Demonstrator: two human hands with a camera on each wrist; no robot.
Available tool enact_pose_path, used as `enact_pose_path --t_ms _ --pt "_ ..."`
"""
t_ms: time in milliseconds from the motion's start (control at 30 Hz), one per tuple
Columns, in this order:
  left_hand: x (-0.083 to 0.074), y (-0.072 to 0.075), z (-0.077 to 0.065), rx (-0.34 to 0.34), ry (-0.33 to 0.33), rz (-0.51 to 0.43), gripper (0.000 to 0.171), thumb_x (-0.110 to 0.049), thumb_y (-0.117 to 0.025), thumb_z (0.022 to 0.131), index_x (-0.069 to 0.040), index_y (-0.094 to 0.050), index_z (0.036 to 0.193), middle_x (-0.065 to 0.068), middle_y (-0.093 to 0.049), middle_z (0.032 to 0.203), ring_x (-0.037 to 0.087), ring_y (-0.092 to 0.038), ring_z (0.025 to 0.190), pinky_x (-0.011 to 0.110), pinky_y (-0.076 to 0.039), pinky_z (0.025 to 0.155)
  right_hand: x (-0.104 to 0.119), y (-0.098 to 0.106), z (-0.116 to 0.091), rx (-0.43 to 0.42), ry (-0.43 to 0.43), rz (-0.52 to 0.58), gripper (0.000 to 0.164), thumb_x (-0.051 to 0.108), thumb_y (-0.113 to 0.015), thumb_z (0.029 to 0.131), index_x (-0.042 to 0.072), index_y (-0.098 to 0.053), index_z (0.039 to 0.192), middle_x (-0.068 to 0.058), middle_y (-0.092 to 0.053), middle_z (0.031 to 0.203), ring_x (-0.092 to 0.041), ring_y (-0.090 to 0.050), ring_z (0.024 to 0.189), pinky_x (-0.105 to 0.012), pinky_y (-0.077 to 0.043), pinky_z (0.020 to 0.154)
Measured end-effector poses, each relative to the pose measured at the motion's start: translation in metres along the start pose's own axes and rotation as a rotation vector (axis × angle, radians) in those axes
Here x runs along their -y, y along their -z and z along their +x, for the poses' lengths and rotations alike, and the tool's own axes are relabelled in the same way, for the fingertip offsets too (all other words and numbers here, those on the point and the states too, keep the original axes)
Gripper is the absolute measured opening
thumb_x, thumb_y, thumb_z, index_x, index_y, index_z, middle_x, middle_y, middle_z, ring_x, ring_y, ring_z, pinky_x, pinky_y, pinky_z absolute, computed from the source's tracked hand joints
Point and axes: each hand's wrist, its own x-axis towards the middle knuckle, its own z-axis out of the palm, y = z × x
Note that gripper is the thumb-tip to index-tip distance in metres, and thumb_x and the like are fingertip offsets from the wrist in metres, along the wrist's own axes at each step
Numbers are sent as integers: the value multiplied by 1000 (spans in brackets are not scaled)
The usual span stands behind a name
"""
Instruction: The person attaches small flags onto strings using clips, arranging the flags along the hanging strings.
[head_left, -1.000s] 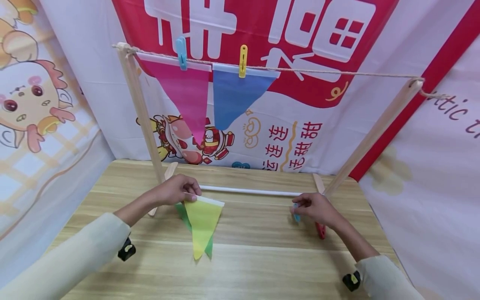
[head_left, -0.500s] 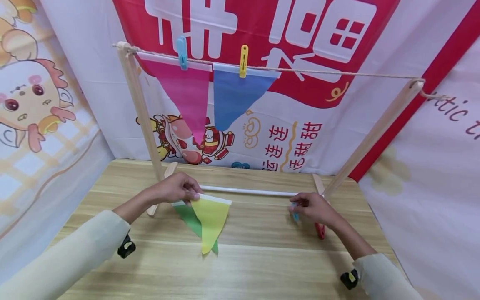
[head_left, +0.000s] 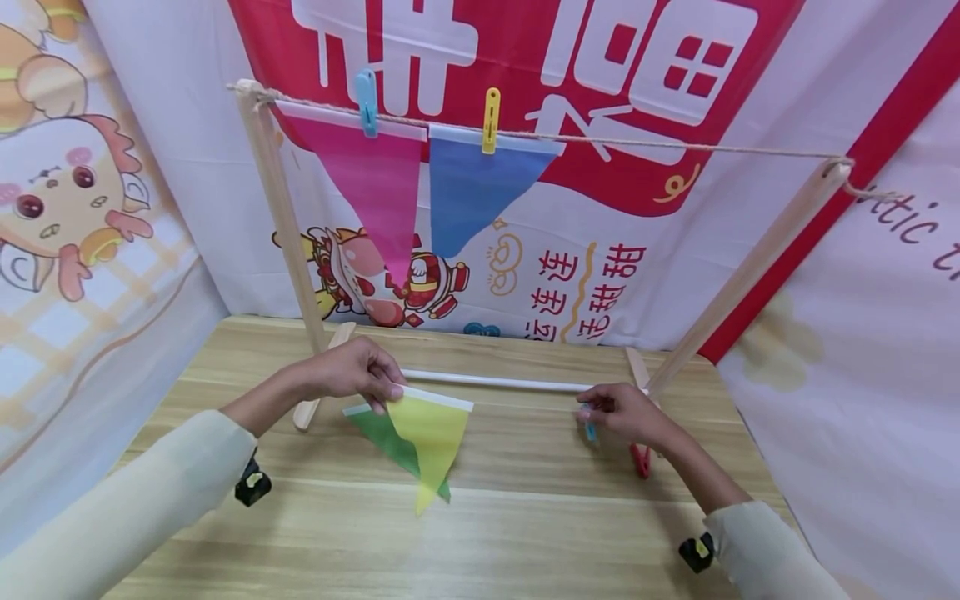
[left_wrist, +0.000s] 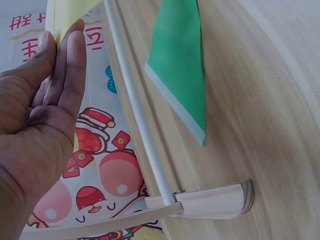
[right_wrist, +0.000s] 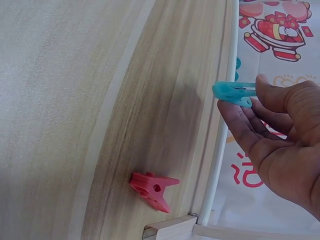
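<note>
In the head view my left hand pinches a yellow triangular flag by its white top edge, raised above the table. Beneath it a green flag lies on the wood, partly covered; the left wrist view shows the green flag more fully. My right hand holds a light blue clothespin between thumb and fingers. Seen from the right wrist, this blue clothespin is clear of the table. A red clothespin lies on the table below the right hand.
A twine line spans two wooden posts. On it hang a pink flag under a blue clothespin and a blue flag under a yellow clothespin. A white rod joins the stand's feet above the wooden table.
My left hand has lifted the yellow flag slightly and shifted it to the right, so more of the green flag shows. The right hand has barely moved, still holding the light blue clothespin.
</note>
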Motion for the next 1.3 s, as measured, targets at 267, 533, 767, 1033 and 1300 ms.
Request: enact_pose_path --t_ms 267,533,767,1033,1300 --pt "-6 9 -2 66 -3 -22 18 -7 -80 105 5 -80 118 10 -82 97 19 -83 82 49 -73 90 3 2 1 17 14 8 31 16 -73 111 -2 -78 136 -14 -82 122 -19 -68 103 -31 -60 90" --pt "-14 13 -6 91 -29 -60 21 -8 -81 105 7 -80 120 10 -81 96 19 -83 81 40 -73 85 4 2 2 24 25 36 29 14 -73 111 -4 -78 133 -14 -80 117 -19 -67 101 -27 -58 86" --pt "-23 14 -3 58 -47 -89 23 -9 -79 106 7 -79 123 8 -83 97 19 -83 81 43 -73 88 9 4 3 27 65 61 29 12 -74 110 -8 -75 131 -16 -80 114 -20 -71 103 -22 -59 86" --pt "-32 11 4 -42 -91 -80 21 -10 -78 108 6 -80 121 13 -86 101 22 -85 85 47 -73 90 17 14 6 4 79 40 30 15 -74 111 -3 -76 134 -14 -81 117 -21 -73 107 -26 -61 88" --pt "-40 7 12 -191 -160 -87 24 -16 -81 107 2 -83 122 12 -86 103 26 -87 89 46 -73 89 27 25 7 -29 94 11 29 15 -73 111 -2 -76 134 -14 -81 116 -22 -75 107 -28 -63 91"
